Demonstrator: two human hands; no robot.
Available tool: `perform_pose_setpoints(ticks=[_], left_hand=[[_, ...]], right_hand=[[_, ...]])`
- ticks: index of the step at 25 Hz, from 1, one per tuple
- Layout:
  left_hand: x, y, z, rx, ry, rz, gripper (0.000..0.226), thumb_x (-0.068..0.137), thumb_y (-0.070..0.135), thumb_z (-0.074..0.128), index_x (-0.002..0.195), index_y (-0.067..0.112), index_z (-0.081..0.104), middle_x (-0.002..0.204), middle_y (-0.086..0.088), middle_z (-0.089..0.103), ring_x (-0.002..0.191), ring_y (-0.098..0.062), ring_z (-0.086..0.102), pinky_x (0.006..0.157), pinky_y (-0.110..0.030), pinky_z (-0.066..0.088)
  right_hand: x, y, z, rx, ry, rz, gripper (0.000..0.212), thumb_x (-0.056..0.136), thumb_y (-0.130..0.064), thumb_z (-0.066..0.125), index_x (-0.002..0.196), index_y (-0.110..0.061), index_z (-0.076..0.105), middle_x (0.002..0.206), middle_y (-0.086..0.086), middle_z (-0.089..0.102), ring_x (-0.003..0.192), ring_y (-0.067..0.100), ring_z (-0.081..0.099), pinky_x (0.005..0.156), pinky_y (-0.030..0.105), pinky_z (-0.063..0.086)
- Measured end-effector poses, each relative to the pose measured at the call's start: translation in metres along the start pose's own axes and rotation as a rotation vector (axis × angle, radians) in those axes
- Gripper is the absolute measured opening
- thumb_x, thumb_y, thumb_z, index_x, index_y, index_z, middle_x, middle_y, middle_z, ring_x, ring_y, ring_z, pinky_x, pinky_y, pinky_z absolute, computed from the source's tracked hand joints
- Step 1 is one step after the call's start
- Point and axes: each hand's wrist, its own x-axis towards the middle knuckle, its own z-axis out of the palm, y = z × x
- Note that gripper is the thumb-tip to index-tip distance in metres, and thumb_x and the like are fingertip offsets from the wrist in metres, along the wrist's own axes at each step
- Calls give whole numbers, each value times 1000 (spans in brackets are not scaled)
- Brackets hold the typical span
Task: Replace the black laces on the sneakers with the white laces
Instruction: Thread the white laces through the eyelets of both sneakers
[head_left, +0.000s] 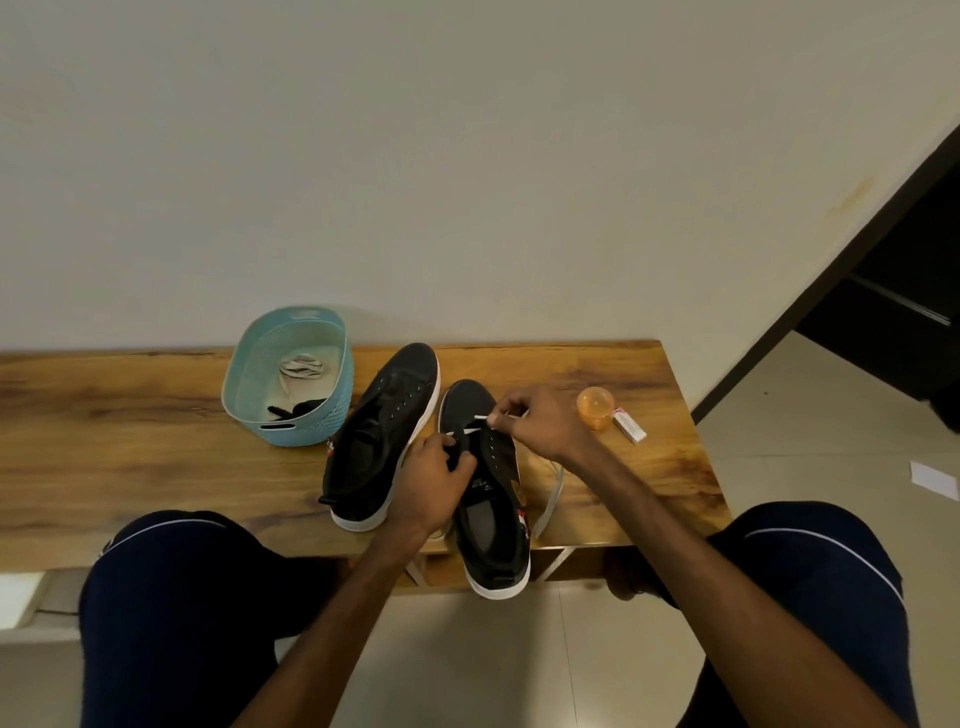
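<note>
At the centre of the frame, the right hand (540, 423) pinches the tip of a flat white lace (470, 430) over the front eyelets of a black canvas sneaker (493, 525), while the left hand (434, 483) grips its upper. The lacing seems only started. Next, the tip needs careful aiming into the opposite eyelet.

No text can be read. A white mark is seen on the tongue of the nearer sneaker (491, 514) but is too blurred to be made out. Red-and-white side tags on it and on the farther sneaker (382, 431) are illegible. Print on the small white box (629, 427) is unreadable.
</note>
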Motion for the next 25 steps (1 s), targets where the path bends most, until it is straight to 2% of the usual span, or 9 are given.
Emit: perform_pose_setpoints(ticks=[2,6,9,12,15,20,22,24,25], left_hand=[[-1,-2,-3,-111,21,-8,21,98,25,51,114,19,62,99,-3,65,87,-15,63,71,-31,51],[-5,-6,-6,-265,21,-43,23,99,14,44,105,22,65,87,-6,68,80,-23,65,74,-49,57],[-7,-7,-6,-290,13,-39,26,99,14,43,98,31,62,80,-10,67,77,-33,65,70,-54,56],[-8,-4,-6,-292,27,-9,29,99,11,44,94,34,61,75,-8,65,73,-33,64,68,-53,54],[-7,-4,-2,-269,38,14,25,99,11,44,100,23,66,76,-3,64,70,-24,63,68,-51,56],[1,-18,11,-281,87,-8,22,102,30,46,101,20,65,87,-1,65,80,-23,65,71,-54,57],[5,-15,13,-314,109,-36,9,97,24,58,104,21,64,92,3,65,86,-17,65,76,-44,58],[9,-8,13,-327,145,-20,7,93,18,65,98,20,62,86,6,63,82,-11,62,74,-31,52],[10,-6,13,-320,156,-8,7,92,16,66,95,20,61,83,6,62,79,-9,60,72,-28,50]], right_hand=[[1,3,9,-64,-44,-27,11,90,-24,70,94,-16,77,94,-7,71,83,-2,56,74,21,41],[3,5,26,-106,-74,-39,12,91,-24,68,96,-17,76,104,-3,72,94,4,58,81,24,43],[2,4,37,-122,-70,-57,12,91,-24,66,97,-19,75,102,-4,72,93,7,60,81,27,47],[1,5,46,-153,-33,-47,14,92,-24,64,100,-19,75,101,-5,71,89,7,59,74,24,42],[4,8,49,-180,1,-48,16,92,-27,64,101,-19,75,102,-3,70,89,8,58,72,24,41],[7,14,49,-172,-27,-79,13,92,-27,65,98,-20,75,100,0,68,91,10,57,78,27,43],[5,16,49,-203,-55,-95,12,93,-23,64,88,-24,74,90,-2,64,84,8,53,76,26,39],[2,17,49,-171,-81,-127,33,95,-16,60,67,-34,62,71,-9,56,71,3,49,72,27,36],[-1,15,48,-135,-102,-127,38,97,-17,57,64,-34,58,66,-10,54,67,2,48,71,28,36]])
